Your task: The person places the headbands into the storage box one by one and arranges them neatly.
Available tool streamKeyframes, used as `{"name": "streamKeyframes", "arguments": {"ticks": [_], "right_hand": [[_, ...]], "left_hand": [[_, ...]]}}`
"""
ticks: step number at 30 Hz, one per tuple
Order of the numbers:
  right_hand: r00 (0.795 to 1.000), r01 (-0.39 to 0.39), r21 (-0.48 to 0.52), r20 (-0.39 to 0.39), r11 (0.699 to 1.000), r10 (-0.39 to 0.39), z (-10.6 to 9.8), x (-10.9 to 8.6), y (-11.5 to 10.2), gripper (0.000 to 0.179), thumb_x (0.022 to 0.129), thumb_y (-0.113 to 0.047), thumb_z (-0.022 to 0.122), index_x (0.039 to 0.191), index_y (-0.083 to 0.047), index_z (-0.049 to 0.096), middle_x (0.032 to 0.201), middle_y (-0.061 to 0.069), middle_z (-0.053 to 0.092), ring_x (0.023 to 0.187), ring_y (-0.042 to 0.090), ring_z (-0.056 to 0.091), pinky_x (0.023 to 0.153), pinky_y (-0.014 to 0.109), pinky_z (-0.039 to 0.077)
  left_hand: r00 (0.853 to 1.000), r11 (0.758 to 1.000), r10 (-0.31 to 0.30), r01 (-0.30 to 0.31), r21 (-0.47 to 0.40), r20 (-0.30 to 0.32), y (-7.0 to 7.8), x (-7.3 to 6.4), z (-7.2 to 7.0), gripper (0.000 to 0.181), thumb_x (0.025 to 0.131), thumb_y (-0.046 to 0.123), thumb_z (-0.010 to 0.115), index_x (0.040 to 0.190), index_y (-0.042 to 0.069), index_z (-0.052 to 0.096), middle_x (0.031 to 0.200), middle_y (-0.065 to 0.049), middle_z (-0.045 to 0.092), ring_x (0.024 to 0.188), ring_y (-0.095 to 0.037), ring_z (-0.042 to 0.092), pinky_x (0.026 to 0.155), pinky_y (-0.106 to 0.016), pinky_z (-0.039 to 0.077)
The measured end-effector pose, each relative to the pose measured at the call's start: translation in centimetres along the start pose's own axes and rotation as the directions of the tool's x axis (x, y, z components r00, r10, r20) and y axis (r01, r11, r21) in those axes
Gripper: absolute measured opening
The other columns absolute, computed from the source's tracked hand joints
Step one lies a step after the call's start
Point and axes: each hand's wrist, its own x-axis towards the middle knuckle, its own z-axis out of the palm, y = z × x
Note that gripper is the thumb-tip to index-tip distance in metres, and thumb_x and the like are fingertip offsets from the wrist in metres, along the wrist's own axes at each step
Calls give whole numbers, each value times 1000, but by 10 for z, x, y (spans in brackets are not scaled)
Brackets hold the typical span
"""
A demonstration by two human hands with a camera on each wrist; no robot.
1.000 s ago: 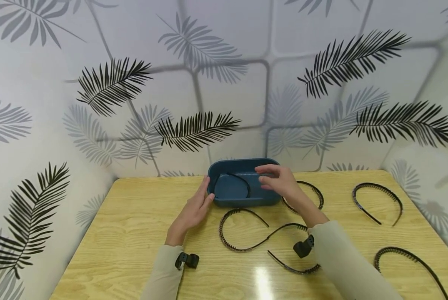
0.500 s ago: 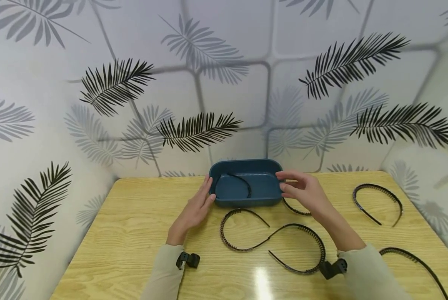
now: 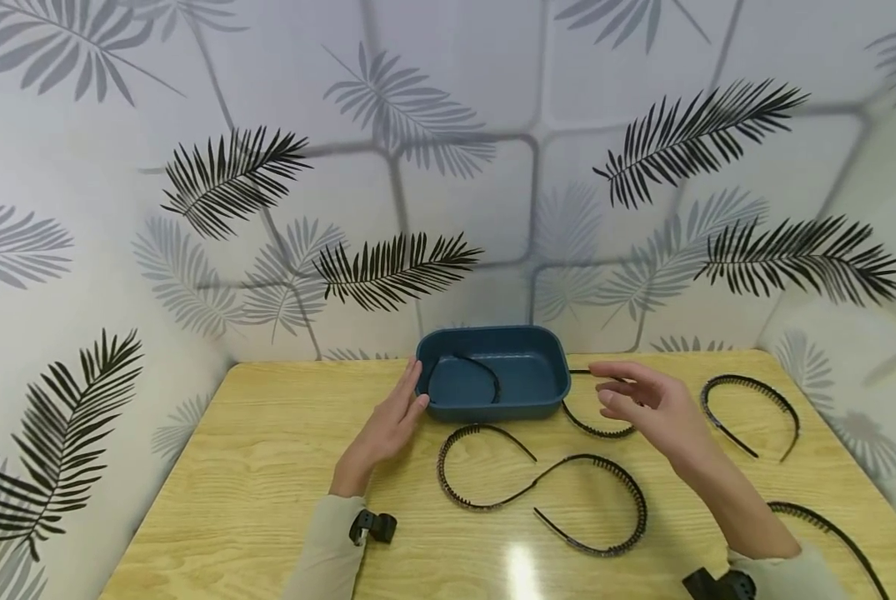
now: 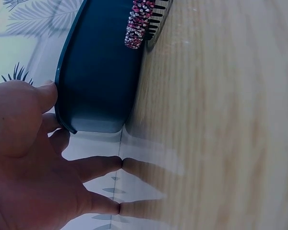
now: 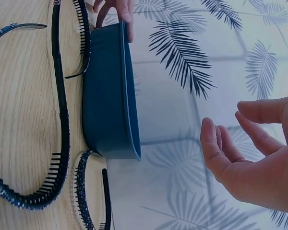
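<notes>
A dark blue plastic bin (image 3: 508,412) stands at the back of the table, with one black headband (image 3: 497,385) lying inside. Against the bin's left end rests my left hand (image 3: 382,427), thumb at the rim (image 4: 58,103) and fingers spread alongside, two fingertips touching the table. My right hand (image 3: 661,410) is off the bin's right side with nothing in it, fingers loosely bent, over a toothed headband (image 3: 596,432) that it partly covers. In front of the bin, two headbands, the left one (image 3: 443,477) and the right one (image 3: 642,508), form an S shape.
Another headband (image 3: 791,408) lies at the right rear of the wooden table (image 3: 267,500). One more headband (image 3: 841,533) is at the lower right, beside the right sleeve. A leaf-patterned wall (image 3: 463,200) rises directly behind the bin.
My right hand has moved from over the bin's inside, past its right rim, to the right and toward me. The left hand stays at the bin's left end.
</notes>
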Motion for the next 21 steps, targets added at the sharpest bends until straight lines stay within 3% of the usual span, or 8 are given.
{"name": "streamKeyframes", "arguments": {"ticks": [12, 21], "right_hand": [[998, -21, 35, -52, 999, 23, -23, -36, 1, 38, 103, -6, 63, 141, 1, 60, 134, -8, 65, 115, 7, 66, 87, 29, 58], [992, -68, -93, -113, 993, 58, -50, -62, 8, 42, 104, -7, 62, 145, -3, 57, 134, -15, 64, 112, 0, 66, 85, 23, 57]], "left_hand": [[1000, 1000, -3, 3, 5, -5, -2, 0, 1, 61, 114, 23, 38, 164, -1, 11, 171, -15, 3, 157, -32, 9, 123, -52, 18], [1000, 1000, -14, 14, 4, -2, -1, 0, -2, 62, 114, 26, 37, 165, 5, 9, 172, -11, 2, 157, -28, 8, 124, -50, 17]]}}
